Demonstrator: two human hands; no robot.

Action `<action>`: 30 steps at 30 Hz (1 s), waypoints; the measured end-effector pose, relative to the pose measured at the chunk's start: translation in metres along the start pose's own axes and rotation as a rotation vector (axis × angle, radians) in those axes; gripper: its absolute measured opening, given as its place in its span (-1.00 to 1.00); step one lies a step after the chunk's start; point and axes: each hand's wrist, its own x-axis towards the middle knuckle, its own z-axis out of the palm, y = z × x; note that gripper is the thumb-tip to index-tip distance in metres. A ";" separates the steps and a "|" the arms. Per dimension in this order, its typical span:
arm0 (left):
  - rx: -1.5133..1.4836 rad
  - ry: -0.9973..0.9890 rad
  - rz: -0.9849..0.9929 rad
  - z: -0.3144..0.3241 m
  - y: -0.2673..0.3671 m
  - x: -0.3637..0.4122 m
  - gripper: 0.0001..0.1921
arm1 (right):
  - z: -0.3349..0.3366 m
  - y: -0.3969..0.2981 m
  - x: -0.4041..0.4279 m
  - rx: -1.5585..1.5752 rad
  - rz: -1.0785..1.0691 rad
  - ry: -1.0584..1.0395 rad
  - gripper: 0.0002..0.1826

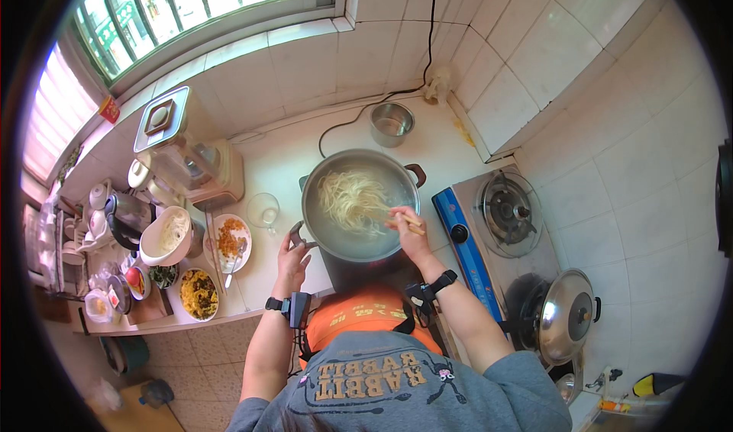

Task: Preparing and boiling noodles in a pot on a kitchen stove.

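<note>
A wide metal pot (395,249) with two dark handles stands on an induction cooker (366,274). Pale noodles (352,197) lie in cloudy liquid inside it. My right hand (409,234) grips a pair of wooden chopsticks (375,207) over the pot's right side, their tips among the noodles. At the lower left of the pot, my left hand (295,257) is at the dark side handle (296,234), thumb and fingers around its end.
Left of the pot are a glass cup (263,210), a plate of chopped orange food (248,234) with a spoon, a bowl of yellow-and-dark food (198,294) and a white bowl of noodles (150,243). A steel bowl (391,124) stands behind; a gas stove (472,243) is on the right.
</note>
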 end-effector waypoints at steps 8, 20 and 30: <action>0.012 0.011 -0.014 -0.009 0.000 0.019 -0.38 | -0.028 -0.019 -0.004 -0.131 0.017 0.104 -0.82; 0.002 -0.064 -0.047 -0.009 0.003 0.014 -0.39 | 0.016 -0.030 -0.001 -0.572 -0.080 -0.057 -0.83; 0.001 -0.060 -0.029 -0.004 0.004 0.010 -0.36 | 0.084 -0.051 -0.015 -0.648 -0.386 -0.252 -0.88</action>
